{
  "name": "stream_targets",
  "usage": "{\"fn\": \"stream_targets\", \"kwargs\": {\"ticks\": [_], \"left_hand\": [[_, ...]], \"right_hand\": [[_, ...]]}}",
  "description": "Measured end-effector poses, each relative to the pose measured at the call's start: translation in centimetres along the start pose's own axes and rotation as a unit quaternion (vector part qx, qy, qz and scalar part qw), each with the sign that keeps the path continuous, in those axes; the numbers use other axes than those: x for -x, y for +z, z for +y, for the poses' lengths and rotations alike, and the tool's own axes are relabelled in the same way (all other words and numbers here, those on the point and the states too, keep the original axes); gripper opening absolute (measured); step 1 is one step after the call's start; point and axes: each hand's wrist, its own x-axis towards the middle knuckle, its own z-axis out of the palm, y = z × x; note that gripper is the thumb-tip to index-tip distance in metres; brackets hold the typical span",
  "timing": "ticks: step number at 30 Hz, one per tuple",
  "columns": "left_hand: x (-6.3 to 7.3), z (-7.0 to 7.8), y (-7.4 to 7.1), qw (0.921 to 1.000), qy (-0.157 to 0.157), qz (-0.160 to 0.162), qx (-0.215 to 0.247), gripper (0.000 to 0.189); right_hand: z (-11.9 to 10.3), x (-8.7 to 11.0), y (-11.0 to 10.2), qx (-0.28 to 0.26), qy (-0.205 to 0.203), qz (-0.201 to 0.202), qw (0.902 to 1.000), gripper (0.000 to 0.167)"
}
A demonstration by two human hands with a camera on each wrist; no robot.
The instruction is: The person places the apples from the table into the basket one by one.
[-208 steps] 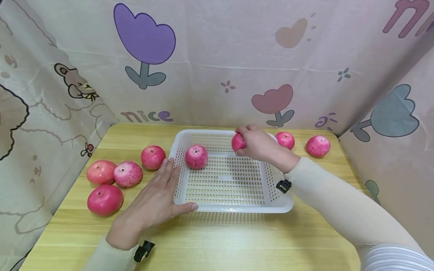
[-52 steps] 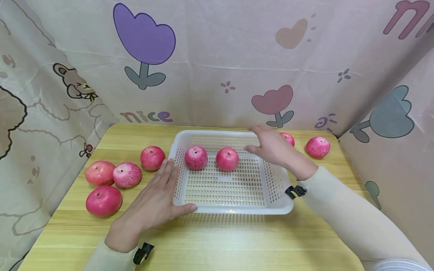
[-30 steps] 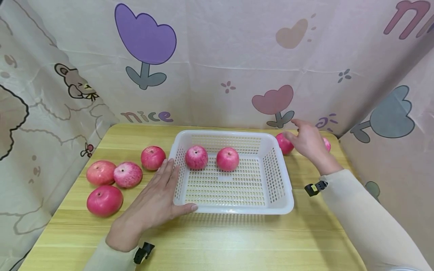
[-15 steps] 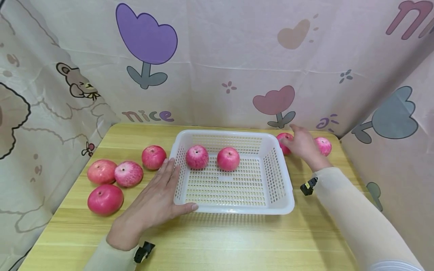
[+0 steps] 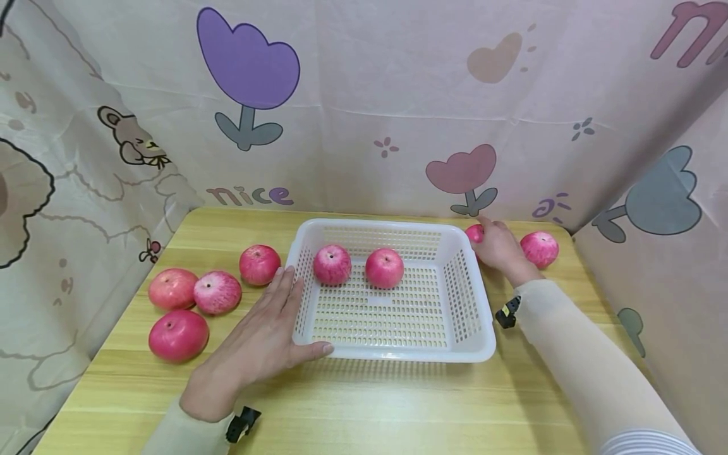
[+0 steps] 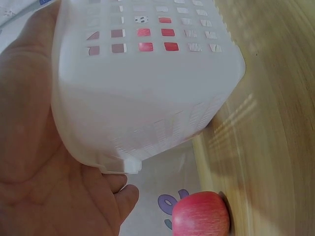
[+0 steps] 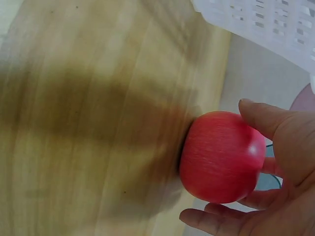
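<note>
My left hand (image 5: 247, 347) lies against the left side of the white plastic basket (image 5: 409, 355), its fingers straight along the rim and its thumb spread at the near corner. Two red apples stand in the basket: a streaked apple (image 5: 332, 265) and, to its right, a plainer apple (image 5: 384, 268). Beyond the basket's right side, my right hand (image 5: 500, 249) reaches round a red apple (image 7: 221, 157) that stands on the table. The right wrist view has the thumb at one side of this apple and fingers curled behind it; the lowest fingers stand slightly apart from it.
Left of the basket several apples sit on the wooden table (image 5: 364, 411), the closest apple (image 5: 260, 265) near my left fingertips. Another apple (image 5: 539, 249) is right of my right hand. A printed curtain (image 5: 352, 76) hangs along the back and both sides.
Earlier my right hand set the plainer apple in the basket and let go. It then moved right, came back left, and lowered round the apple beyond the basket. My left hand has stayed put.
</note>
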Motion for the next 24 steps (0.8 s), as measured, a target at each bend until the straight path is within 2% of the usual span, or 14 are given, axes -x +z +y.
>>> {"fn": "stream_targets", "kwargs": {"ticks": [24], "left_hand": [[-0.12, -0.15, 0.15, 1.0000, 0.000, -0.006, -0.004, 0.136]], "right_hand": [[0.76, 0.89, 0.24, -0.013, 0.017, -0.005, 0.9998, 0.089]]}}
